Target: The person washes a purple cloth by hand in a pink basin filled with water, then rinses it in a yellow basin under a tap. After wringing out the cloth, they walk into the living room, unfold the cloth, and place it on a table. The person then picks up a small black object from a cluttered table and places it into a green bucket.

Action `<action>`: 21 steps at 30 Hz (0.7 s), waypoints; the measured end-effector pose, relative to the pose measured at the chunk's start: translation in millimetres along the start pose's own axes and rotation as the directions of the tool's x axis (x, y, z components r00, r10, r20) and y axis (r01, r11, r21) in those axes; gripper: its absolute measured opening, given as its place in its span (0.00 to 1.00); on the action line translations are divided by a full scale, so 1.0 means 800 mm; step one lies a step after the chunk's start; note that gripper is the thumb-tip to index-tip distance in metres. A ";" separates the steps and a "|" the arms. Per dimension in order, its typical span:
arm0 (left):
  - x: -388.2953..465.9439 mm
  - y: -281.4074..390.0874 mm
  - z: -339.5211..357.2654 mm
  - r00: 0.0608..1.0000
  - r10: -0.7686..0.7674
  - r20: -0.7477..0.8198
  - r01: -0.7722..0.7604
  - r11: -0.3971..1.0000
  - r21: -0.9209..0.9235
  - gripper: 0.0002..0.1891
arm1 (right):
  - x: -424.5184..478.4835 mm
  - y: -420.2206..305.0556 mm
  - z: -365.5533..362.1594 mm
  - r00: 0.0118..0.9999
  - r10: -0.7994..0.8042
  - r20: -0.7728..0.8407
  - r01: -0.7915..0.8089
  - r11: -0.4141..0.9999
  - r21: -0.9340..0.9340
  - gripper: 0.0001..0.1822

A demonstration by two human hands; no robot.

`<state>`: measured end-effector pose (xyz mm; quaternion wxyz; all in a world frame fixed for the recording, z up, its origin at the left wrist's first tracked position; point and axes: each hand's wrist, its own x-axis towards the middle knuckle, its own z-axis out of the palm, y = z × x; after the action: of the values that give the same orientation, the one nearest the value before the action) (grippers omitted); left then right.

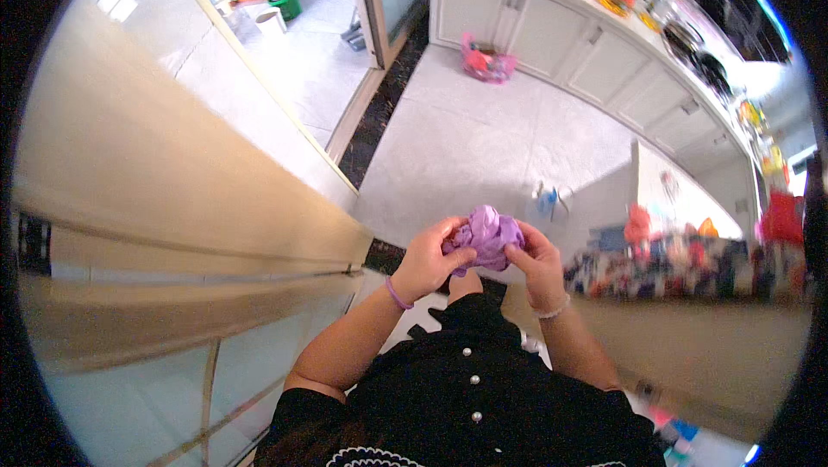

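Observation:
A crumpled purple cloth (488, 240) is bunched up between my two hands, in front of my body at waist height. My left hand (430, 260) grips its left side, thumb across the front and fingers behind. On the other side my right hand (540, 266) holds the cloth the same way, its thumb pressed into the folds. A purple band (398, 293) circles my left wrist, and a pale bracelet (552, 308) is on the right one. The fingers behind the cloth are partly hidden.
A beige wall (194, 189) rises close on my left, with a doorway beyond it. White cabinets (550, 33) line the far side under a counter with bottles. A pink basket (486, 61) stands on the floor. Patterned fabric (653, 266) lies to my right.

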<state>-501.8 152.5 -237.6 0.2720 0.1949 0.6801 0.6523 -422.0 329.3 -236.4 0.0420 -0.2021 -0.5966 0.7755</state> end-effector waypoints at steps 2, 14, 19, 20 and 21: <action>0.068 -0.014 -0.032 0.982 0.186 -0.025 -0.172 0.945 0.278 0.26 | 0.087 -0.005 -0.004 0.997 0.028 0.074 -0.027 1.000 -0.009 0.20; 0.373 0.118 -0.249 0.830 0.452 -0.326 -0.074 0.669 0.740 0.13 | 0.542 -0.179 0.121 0.691 -0.112 0.714 0.532 0.748 -0.397 0.40; 0.450 0.167 -0.355 0.807 0.508 -0.302 -0.233 0.744 0.627 0.13 | 0.678 -0.145 0.280 0.328 0.253 0.910 0.361 0.857 -0.368 0.33; 0.463 0.176 -0.380 0.798 0.523 -0.300 -0.233 0.726 0.647 0.13 | 0.709 -0.136 0.301 0.283 0.176 0.943 0.440 0.850 -0.290 0.29; 0.472 0.178 -0.411 0.792 0.514 -0.329 -0.208 0.734 0.646 0.14 | 0.739 -0.129 0.328 0.219 0.097 0.971 0.515 0.834 -0.199 0.25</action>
<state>-1012.5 140.3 -139.6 -0.1180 0.2300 0.8371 0.4821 -1076.3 301.2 -240.3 -0.2732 0.3964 -0.6901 0.5403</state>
